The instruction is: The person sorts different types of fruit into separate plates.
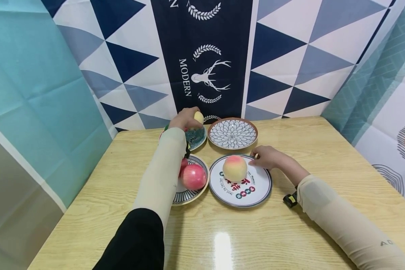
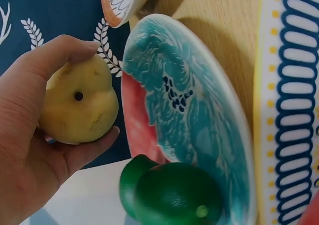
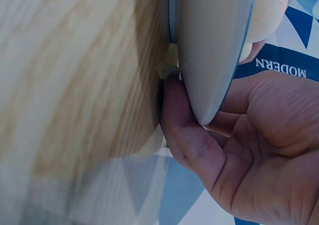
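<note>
My left hand (image 1: 185, 118) holds a yellow pear (image 2: 79, 98) between thumb and fingers, up by the back edge of the table. Just below and beside it lies a teal and red plate (image 2: 204, 105) bearing green lime-like fruits (image 2: 174, 192), partly hidden by my arm in the head view. My right hand (image 1: 266, 157) pinches the far right rim of a white plate (image 1: 217, 187) with red lettering, its fingers (image 3: 187, 130) tucked under the edge. On that plate sits a pink and cream peach (image 1: 234, 168).
Under my left forearm, a striped bowl (image 1: 189, 200) holds a pinkish-red apple (image 1: 194, 177) and another red fruit. A brown-rimmed plate with a petal pattern (image 1: 233, 133) stands at the back, close to the patterned cloth (image 1: 276, 48). The wooden table (image 1: 273, 232) extends to both sides.
</note>
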`<action>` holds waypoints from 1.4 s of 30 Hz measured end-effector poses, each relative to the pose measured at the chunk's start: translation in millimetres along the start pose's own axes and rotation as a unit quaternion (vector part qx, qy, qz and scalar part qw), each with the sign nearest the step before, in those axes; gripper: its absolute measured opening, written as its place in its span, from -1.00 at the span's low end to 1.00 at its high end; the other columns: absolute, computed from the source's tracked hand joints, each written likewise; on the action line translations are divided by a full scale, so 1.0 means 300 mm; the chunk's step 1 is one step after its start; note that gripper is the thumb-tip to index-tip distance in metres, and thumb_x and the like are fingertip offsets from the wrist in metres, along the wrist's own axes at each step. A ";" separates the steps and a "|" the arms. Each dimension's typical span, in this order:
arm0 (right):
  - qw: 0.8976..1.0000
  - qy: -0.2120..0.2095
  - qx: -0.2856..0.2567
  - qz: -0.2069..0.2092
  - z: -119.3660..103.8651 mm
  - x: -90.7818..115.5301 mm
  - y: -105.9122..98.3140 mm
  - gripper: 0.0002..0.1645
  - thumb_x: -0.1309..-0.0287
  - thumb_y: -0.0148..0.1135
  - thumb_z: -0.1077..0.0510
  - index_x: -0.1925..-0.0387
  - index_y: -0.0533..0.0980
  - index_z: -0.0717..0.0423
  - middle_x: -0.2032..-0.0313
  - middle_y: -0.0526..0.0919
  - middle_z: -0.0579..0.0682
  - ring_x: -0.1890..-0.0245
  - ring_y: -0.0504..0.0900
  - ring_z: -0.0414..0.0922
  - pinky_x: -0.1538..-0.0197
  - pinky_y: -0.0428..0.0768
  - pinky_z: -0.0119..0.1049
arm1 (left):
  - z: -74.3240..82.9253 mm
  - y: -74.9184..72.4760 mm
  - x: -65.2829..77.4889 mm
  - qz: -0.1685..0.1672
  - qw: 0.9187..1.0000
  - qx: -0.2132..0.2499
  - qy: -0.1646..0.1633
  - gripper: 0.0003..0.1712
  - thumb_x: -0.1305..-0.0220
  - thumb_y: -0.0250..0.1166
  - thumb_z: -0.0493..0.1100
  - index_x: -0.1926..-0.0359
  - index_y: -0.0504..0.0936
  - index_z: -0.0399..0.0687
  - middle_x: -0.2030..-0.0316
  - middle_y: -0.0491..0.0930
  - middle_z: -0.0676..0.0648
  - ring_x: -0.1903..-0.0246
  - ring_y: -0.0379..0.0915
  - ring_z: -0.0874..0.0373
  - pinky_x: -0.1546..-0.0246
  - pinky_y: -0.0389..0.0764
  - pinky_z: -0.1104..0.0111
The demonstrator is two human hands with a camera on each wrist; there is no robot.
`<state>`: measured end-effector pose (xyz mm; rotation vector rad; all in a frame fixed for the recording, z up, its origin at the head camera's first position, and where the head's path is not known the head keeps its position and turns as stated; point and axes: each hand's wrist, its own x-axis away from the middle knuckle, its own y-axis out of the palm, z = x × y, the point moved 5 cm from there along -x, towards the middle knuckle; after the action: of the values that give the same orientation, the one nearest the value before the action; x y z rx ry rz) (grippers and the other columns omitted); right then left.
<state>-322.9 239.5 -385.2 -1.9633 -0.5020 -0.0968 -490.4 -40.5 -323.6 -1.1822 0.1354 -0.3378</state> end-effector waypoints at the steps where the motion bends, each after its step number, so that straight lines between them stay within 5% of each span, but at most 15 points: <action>1: 1.000 0.000 0.001 0.001 0.000 0.000 -0.001 -0.76 -0.48 0.28 0.10 0.07 0.58 0.23 0.17 0.65 0.17 0.20 0.58 0.03 0.19 0.59 -0.18 | 0.008 -0.006 0.005 0.002 1.000 -0.002 0.005 -0.28 -0.15 0.53 0.01 -0.31 0.46 0.14 -0.03 0.53 -0.11 0.03 0.47 -0.04 0.01 0.58 0.11; 7: 1.000 -0.003 -0.002 -0.002 -0.004 -0.004 -0.001 -0.75 -0.48 0.29 0.09 0.05 0.58 0.24 0.15 0.66 0.19 0.22 0.60 0.02 0.24 0.61 -0.21 | 0.028 -0.019 0.036 -0.010 1.000 -0.011 0.024 -0.31 -0.17 0.52 0.01 -0.30 0.47 0.11 -0.01 0.55 -0.11 0.05 0.47 -0.04 -0.02 0.55 0.10; 15: 1.000 -0.002 0.000 -0.001 0.000 0.001 -0.003 -0.77 -0.48 0.29 0.10 0.07 0.59 0.23 0.17 0.66 0.16 0.21 0.59 0.02 0.21 0.59 -0.21 | 0.013 -0.033 0.063 -0.033 0.999 -0.007 0.027 -0.34 -0.19 0.51 0.00 -0.28 0.47 0.13 0.03 0.53 -0.13 0.22 0.53 -0.03 0.22 0.65 0.15; 20: 1.000 -0.002 -0.003 -0.002 0.001 0.003 -0.003 -0.77 -0.48 0.28 0.11 0.08 0.58 0.24 0.18 0.65 0.16 0.22 0.58 0.02 0.21 0.59 -0.20 | 0.035 -0.051 0.066 -0.035 0.998 -0.030 0.046 -0.33 -0.16 0.52 0.01 -0.26 0.47 0.13 0.04 0.53 -0.11 0.18 0.51 -0.02 0.11 0.63 0.13; 34: 1.000 -0.002 -0.009 -0.004 -0.008 0.008 0.000 -0.73 -0.48 0.29 0.09 0.04 0.58 0.26 0.17 0.65 0.17 0.22 0.59 0.02 0.22 0.60 -0.20 | 0.188 -0.088 0.117 -0.027 0.987 -0.064 0.147 -0.31 -0.06 0.56 0.02 -0.24 0.54 0.16 -0.01 0.54 -0.09 -0.01 0.40 -0.03 0.05 0.55 0.13; 42: 1.000 -0.004 -0.011 -0.001 -0.008 0.009 -0.003 -0.73 -0.48 0.29 0.09 0.05 0.59 0.26 0.17 0.66 0.18 0.22 0.60 0.02 0.23 0.61 -0.21 | 0.299 -0.104 0.195 -0.035 0.977 -0.058 0.202 -0.23 -0.05 0.60 0.00 -0.31 0.53 0.21 -0.07 0.54 -0.03 -0.05 0.39 0.01 0.04 0.56 0.13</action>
<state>-320.4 238.4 -382.7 -1.9844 -0.5114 -0.0956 -416.1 8.9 -256.7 -1.2233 0.4740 -0.6387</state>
